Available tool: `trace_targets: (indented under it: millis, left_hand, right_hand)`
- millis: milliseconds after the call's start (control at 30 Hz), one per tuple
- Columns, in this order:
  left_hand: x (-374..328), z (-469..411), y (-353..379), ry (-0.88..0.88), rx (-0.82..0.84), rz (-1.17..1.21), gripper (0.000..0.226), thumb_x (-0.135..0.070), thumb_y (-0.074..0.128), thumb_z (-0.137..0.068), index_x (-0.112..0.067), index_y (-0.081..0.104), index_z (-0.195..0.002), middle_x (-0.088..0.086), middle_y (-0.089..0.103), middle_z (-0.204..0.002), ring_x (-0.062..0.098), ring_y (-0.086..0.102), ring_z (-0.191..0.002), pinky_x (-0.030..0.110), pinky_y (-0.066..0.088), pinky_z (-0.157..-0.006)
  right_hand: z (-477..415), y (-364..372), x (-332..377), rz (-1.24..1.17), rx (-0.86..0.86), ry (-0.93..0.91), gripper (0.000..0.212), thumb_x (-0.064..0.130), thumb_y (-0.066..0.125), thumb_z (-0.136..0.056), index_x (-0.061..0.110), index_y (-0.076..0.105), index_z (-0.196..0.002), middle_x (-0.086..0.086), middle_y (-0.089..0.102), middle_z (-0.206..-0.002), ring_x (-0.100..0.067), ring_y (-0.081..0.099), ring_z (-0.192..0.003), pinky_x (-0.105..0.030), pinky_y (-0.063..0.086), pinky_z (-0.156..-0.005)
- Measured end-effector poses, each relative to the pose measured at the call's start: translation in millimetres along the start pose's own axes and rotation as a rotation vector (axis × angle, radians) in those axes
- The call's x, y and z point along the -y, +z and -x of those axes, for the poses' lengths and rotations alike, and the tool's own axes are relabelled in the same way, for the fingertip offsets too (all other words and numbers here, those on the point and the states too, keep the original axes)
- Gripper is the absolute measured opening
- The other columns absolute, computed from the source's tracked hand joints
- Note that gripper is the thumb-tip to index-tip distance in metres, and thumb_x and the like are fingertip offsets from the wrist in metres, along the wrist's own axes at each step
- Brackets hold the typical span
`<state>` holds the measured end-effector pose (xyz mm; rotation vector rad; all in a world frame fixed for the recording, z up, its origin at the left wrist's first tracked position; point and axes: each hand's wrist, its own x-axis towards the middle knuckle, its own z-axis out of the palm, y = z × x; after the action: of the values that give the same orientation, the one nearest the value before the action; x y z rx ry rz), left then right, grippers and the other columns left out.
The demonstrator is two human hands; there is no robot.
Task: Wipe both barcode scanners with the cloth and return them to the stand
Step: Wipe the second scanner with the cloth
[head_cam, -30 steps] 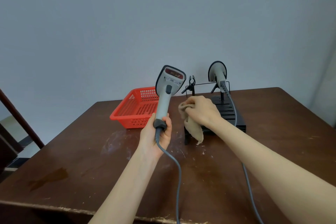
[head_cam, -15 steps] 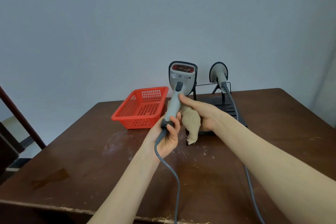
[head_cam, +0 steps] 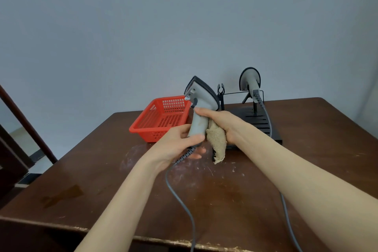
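I hold a grey barcode scanner [head_cam: 199, 98] upright above the table, its head turned to the left. My left hand [head_cam: 180, 143] grips the bottom of its handle, where the grey cable leaves it. My right hand [head_cam: 222, 125] presses a beige cloth [head_cam: 216, 143] against the handle's right side; the cloth's end hangs down. A second grey scanner [head_cam: 250, 81] sits on the black stand [head_cam: 257, 122] at the back right, its cable running toward me. The stand's left holder [head_cam: 220, 90] has nothing in it.
A red plastic basket [head_cam: 161, 118] stands on the brown wooden table [head_cam: 102, 180] just left of the scanner. Two grey cables [head_cam: 184, 206] trail over the table's near edge. A dark chair frame [head_cam: 22, 120] is at the far left. A grey wall lies behind.
The scanner has turned from facing me to showing its side and has dropped lower. My right hand with the cloth has closed around the handle and slid down it.
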<state>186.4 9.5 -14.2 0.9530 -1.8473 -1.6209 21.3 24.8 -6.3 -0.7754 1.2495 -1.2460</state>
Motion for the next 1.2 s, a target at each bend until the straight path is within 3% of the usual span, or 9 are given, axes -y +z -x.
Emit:
trace_targets:
  millis: [100,167,300,400,467,567,767,1033,1200]
  left_hand:
    - [6,-2,3,0.049,-0.106,-0.054,0.018,-0.009,0.065,-0.086,-0.005,0.062,-0.104,0.006,0.065,-0.067,0.019,0.059,-0.057,0.026,0.049,-0.047]
    - [7,-1,3,0.041,-0.159,-0.012,0.016,-0.007,0.062,-0.087,-0.006,0.061,-0.103,0.008,0.070,-0.075,0.020,0.056,-0.059,0.024,0.043,-0.043]
    - [8,3,4,0.015,-0.162,0.148,0.017,-0.002,0.057,-0.090,-0.013,0.057,-0.102,0.016,0.071,-0.101,0.014,0.065,-0.061,0.021,0.051,-0.047]
    - [9,3,5,-0.009,-0.128,0.234,0.018,0.000,0.056,-0.090,-0.013,0.058,-0.103,0.017,0.069,-0.106,0.019,0.070,-0.072,0.024,0.057,-0.057]
    - [10,3,8,-0.009,-0.118,0.230,0.021,0.002,0.057,-0.089,-0.008,0.058,-0.107,0.017,0.069,-0.107,0.020,0.071,-0.076,0.024,0.057,-0.058]
    - [7,2,17,0.020,-0.109,0.144,0.018,0.003,0.056,-0.088,-0.004,0.060,-0.104,0.012,0.068,-0.088,0.012,0.067,-0.060,0.019,0.050,-0.048]
    - [5,4,24,0.069,-0.155,0.155,0.015,0.007,0.055,-0.087,0.001,0.056,-0.101,0.015,0.059,-0.075,0.007,0.056,-0.040,0.016,0.041,-0.039]
    - [5,0,28,0.076,-0.180,0.192,0.025,0.005,0.054,-0.087,0.002,0.059,-0.111,0.011,0.067,-0.082,0.007,0.056,-0.048,0.016,0.041,-0.040]
    - [7,-1,26,0.108,-0.219,0.194,0.019,0.007,0.055,-0.087,0.002,0.057,-0.105,0.012,0.059,-0.074,0.006,0.056,-0.045,0.016,0.041,-0.040]
  right_hand:
    - [0,0,-1,0.085,-0.053,-0.066,0.041,0.033,0.075,-0.078,0.003,0.067,-0.105,-0.012,0.073,-0.096,-0.022,0.069,-0.081,-0.032,0.056,-0.072]
    - [-2,-6,-1,0.213,-0.144,-0.133,0.035,0.022,0.073,-0.081,0.002,0.066,-0.109,-0.012,0.070,-0.100,-0.020,0.065,-0.086,-0.031,0.053,-0.074]
    - [0,-17,2,0.698,-0.438,-0.352,0.029,0.014,0.057,-0.082,0.018,0.068,-0.109,-0.005,0.069,-0.108,-0.022,0.061,-0.103,-0.035,0.050,-0.088]
    - [13,-11,8,0.828,-0.587,-0.684,0.028,0.015,0.052,-0.082,0.026,0.068,-0.101,0.001,0.068,-0.100,-0.021,0.061,-0.095,-0.037,0.050,-0.082]
    - [14,-4,11,0.966,-0.517,-0.844,0.026,0.014,0.055,-0.082,0.022,0.069,-0.102,-0.002,0.065,-0.104,-0.024,0.060,-0.096,-0.038,0.048,-0.080]
    - [8,5,4,1.215,-0.303,-0.830,0.025,0.021,0.056,-0.090,0.020,0.069,-0.112,-0.002,0.059,-0.113,-0.025,0.056,-0.103,-0.036,0.045,-0.083]
    - [16,7,5,1.184,0.088,-0.735,0.020,0.013,0.062,-0.087,0.022,0.076,-0.098,0.013,0.054,-0.102,-0.013,0.057,-0.104,-0.032,0.043,-0.094]
    - [-3,-1,17,1.205,-0.244,-0.731,0.021,0.029,0.058,-0.092,0.027,0.071,-0.108,0.002,0.057,-0.115,-0.019,0.055,-0.107,-0.037,0.045,-0.090]
    - [13,1,7,1.132,0.098,-0.736,0.020,0.010,0.064,-0.086,0.019,0.075,-0.101,0.013,0.054,-0.099,-0.006,0.052,-0.100,-0.024,0.040,-0.094]
